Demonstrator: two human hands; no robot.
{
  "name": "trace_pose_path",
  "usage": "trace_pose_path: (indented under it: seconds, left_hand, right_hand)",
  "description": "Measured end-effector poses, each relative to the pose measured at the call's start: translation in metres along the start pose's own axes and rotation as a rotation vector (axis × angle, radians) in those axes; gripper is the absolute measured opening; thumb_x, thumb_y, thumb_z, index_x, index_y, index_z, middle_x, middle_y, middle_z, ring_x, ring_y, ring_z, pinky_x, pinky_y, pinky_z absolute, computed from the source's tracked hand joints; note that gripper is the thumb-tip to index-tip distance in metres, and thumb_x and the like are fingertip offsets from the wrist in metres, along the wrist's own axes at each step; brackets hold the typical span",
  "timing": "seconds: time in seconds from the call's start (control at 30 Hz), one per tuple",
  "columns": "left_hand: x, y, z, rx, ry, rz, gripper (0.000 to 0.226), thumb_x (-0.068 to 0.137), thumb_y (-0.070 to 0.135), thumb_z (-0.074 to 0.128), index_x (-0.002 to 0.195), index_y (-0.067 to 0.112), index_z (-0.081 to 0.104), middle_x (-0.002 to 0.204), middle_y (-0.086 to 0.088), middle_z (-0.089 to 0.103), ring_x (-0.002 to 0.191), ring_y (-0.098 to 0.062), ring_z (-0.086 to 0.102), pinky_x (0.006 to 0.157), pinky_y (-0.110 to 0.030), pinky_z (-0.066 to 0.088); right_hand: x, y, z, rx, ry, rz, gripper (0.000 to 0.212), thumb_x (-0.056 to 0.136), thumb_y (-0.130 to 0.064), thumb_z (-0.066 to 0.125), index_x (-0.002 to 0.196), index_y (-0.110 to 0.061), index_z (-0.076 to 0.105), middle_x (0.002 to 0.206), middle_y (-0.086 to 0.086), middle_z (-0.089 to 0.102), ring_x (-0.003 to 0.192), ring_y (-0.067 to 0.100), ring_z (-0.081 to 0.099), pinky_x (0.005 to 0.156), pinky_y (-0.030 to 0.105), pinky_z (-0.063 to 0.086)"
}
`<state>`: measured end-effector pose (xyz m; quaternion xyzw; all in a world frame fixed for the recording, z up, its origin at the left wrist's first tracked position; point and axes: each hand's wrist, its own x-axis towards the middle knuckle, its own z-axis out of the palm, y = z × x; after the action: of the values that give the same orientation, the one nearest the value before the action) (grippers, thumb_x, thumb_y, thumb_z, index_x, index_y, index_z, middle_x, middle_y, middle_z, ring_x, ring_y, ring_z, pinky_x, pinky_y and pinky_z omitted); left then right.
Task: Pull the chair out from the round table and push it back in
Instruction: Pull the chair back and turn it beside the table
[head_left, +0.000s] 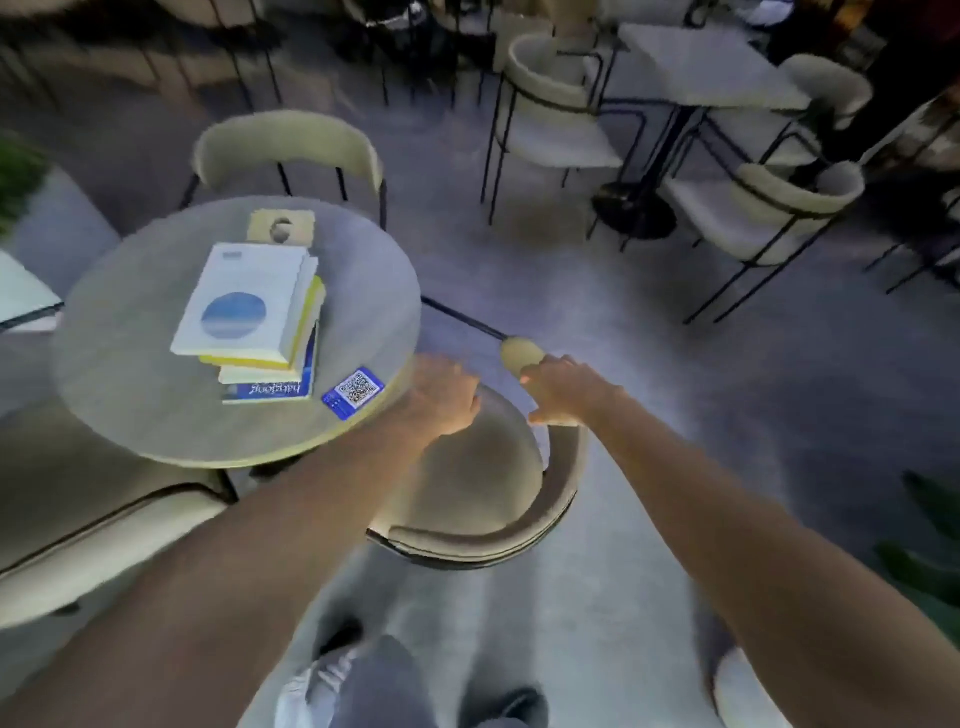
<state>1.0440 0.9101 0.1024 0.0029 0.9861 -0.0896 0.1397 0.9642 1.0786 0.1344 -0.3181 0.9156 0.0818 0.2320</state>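
The round table (130, 395) has a pale top. A beige chair (467, 478) with a curved backrest (563, 483) stands at its near right side, the seat partly tucked under the table's edge. My right hand (563, 389) grips the upper end of the backrest, fingers wrapped over it. My left hand (441, 400) reaches down over the seat right beside the table's edge. Motion blur hides whether its fingers hold anything.
A stack of books (254, 322) and a blue QR card (353, 392) lie on the table. Another beige chair (288, 150) stands at its far side, a cushioned seat (93, 530) at the near left. More chairs and a square table (711, 67) fill the back right.
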Motion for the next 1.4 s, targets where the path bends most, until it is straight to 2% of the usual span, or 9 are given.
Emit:
trace_pose_path:
  seconds: [0.2,0.3,0.37,0.53,0.67,0.9,1.13,1.27,1.4]
  left_hand:
    - [-0.014,0.021,0.011,-0.063,-0.161,-0.321,0.047,0.101,0.046,0.033,0.139,0.02,0.045,0.139,-0.011,0.047,0.128,-0.032,0.044,0.104,-0.045,0.03]
    - [-0.018,0.02,0.024,-0.118,-0.222,-0.435,0.049,0.101,0.047,0.029,0.139,0.021,0.045,0.139,-0.011,0.047,0.128,-0.031,0.044,0.104,-0.045,0.031]
    - [-0.021,0.023,0.029,-0.165,-0.263,-0.498,0.049,0.101,0.047,0.029,0.14,0.022,0.045,0.142,-0.011,0.046,0.13,-0.032,0.043,0.106,-0.045,0.031]
    - [-0.033,0.035,0.037,-0.273,-0.313,-0.668,0.05,0.102,0.049,0.028,0.14,0.022,0.045,0.143,-0.011,0.044,0.131,-0.032,0.041,0.104,-0.046,0.033]
    - [-0.043,0.065,0.038,-0.316,-0.343,-0.764,0.05,0.102,0.048,0.028,0.14,0.021,0.046,0.143,-0.011,0.045,0.132,-0.032,0.041,0.106,-0.044,0.031]
    - [-0.039,0.136,0.04,-0.411,-0.365,-0.941,0.051,0.102,0.049,0.027,0.14,0.022,0.047,0.14,-0.012,0.048,0.128,-0.032,0.045,0.104,-0.046,0.035]
    - [-0.019,0.223,0.058,-0.553,-0.284,-0.986,0.048,0.101,0.048,0.028,0.132,0.023,0.055,0.129,-0.011,0.055,0.117,-0.03,0.051,0.099,-0.045,0.038]
    - [-0.003,0.257,0.075,-0.633,-0.316,-0.952,0.048,0.102,0.049,0.026,0.137,0.028,0.051,0.134,-0.009,0.051,0.124,-0.029,0.047,0.104,-0.041,0.036]
    - [0.002,0.272,0.095,-0.621,-0.319,-0.956,0.04,0.104,0.046,0.029,0.128,0.031,0.057,0.125,-0.005,0.056,0.117,-0.029,0.05,0.102,-0.042,0.041]
  right_hand:
    - [0.035,0.018,-0.007,-0.138,0.009,-0.28,0.066,0.084,-0.047,0.069,0.142,-0.026,0.048,0.137,0.007,0.052,0.13,0.031,0.046,0.105,0.04,0.041]
    - [0.056,0.014,-0.01,-0.202,-0.016,-0.396,0.063,0.086,-0.046,0.065,0.142,-0.024,0.049,0.138,0.009,0.053,0.129,0.032,0.048,0.105,0.047,0.041]
    - [0.071,0.012,-0.009,-0.199,-0.032,-0.451,0.06,0.086,-0.042,0.067,0.141,-0.024,0.049,0.137,0.009,0.054,0.128,0.033,0.05,0.1,0.049,0.046]
    - [0.09,0.005,-0.001,-0.258,-0.093,-0.575,0.055,0.095,-0.018,0.06,0.148,-0.023,0.045,0.146,0.011,0.046,0.133,0.034,0.046,0.102,0.041,0.043]
    - [0.091,0.012,0.012,-0.34,-0.111,-0.663,0.056,0.091,-0.011,0.058,0.144,-0.023,0.048,0.144,0.012,0.048,0.13,0.035,0.046,0.099,0.04,0.044]
    - [0.092,0.044,0.042,-0.38,-0.158,-0.816,0.052,0.089,-0.02,0.061,0.139,-0.024,0.052,0.135,0.011,0.054,0.128,0.034,0.047,0.102,0.043,0.043]
    - [0.095,0.093,0.098,-0.374,-0.228,-0.934,0.044,0.097,-0.029,0.057,0.139,-0.018,0.054,0.135,0.013,0.056,0.128,0.035,0.047,0.1,0.038,0.04]
    - [0.101,0.118,0.131,-0.346,-0.275,-0.886,0.033,0.1,-0.032,0.048,0.124,-0.015,0.063,0.125,0.015,0.064,0.119,0.036,0.054,0.094,0.039,0.046]
    - [0.112,0.138,0.152,-0.372,-0.263,-0.852,0.039,0.101,-0.037,0.036,0.113,-0.015,0.066,0.122,0.014,0.066,0.114,0.037,0.057,0.095,0.044,0.047]
